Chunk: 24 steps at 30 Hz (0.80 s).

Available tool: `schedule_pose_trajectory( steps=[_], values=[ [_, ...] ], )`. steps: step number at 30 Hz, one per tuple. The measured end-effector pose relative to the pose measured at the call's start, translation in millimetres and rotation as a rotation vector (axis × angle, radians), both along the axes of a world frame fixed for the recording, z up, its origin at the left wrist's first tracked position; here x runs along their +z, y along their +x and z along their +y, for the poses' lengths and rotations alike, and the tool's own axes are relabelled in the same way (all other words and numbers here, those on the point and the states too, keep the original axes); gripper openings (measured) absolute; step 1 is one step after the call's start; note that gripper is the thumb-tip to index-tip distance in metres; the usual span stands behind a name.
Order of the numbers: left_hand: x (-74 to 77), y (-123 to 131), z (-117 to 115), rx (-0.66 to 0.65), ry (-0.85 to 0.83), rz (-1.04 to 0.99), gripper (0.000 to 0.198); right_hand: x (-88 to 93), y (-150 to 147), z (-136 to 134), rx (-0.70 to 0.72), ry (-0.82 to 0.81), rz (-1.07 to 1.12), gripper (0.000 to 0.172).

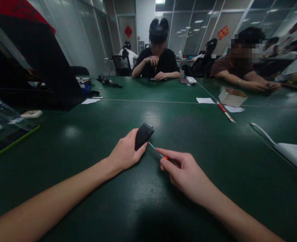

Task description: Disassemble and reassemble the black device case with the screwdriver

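My left hand [125, 153] is closed round a small black device [143, 135], holding it tilted just above the green table [143, 201]. My right hand [182, 171] pinches a thin screwdriver [156, 152] with an orange grip. Its metal shaft points up and left, and the tip meets the lower edge of the black device. Both forearms reach in from the bottom of the view.
An open black case [37, 67] and a phone with a green rim [12, 139] lie at the left. A cardboard box [232, 96], paper slips and a red tool [225, 112] are at the right. Other people sit along the far side, working with their own hands.
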<state>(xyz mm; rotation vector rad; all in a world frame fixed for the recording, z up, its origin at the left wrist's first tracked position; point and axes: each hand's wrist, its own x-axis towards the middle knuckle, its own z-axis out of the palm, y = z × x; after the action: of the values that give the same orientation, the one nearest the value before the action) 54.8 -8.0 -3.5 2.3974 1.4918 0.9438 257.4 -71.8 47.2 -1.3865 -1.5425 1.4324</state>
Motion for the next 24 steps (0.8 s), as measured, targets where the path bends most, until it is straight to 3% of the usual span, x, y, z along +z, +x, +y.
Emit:
schedule_pose_trajectory(
  steps=[4, 8, 12, 15, 17, 22, 24],
  values=[
    [0.3, 0.7, -0.1, 0.004, -0.013, 0.004, 0.040, -9.3, 1.3, -0.1, 0.069, 0.374, -0.273, 0.039],
    [0.8, 0.7, -0.2, 0.011, -0.025, -0.005, 0.039, -19.8, 7.3, 1.3, 0.246, 0.678, -0.621, 0.049],
    [0.8, 1.3, -0.6, 0.020, -0.050, -0.059, 0.038, -20.7, 14.2, 3.7, 0.376, 0.785, -0.988, 0.057],
    [0.4, 2.3, -1.0, 0.018, -0.080, -0.125, 0.036, -14.5, 13.9, 4.2, 0.325, 0.786, -0.893, 0.051],
    [0.2, 2.8, -1.2, 0.002, -0.096, -0.162, 0.036, -9.3, 11.5, 4.5, 0.221, 0.650, -0.615, 0.043],
    [0.7, 2.9, -1.8, 0.011, -0.139, -0.227, 0.038, -2.1, 10.8, 8.8, 0.064, -0.238, 0.339, 0.035],
    [0.8, 2.7, -1.9, 0.013, -0.140, -0.238, 0.038, -2.3, 12.7, 11.4, 0.066, -0.458, 0.621, 0.031]
  ],
)
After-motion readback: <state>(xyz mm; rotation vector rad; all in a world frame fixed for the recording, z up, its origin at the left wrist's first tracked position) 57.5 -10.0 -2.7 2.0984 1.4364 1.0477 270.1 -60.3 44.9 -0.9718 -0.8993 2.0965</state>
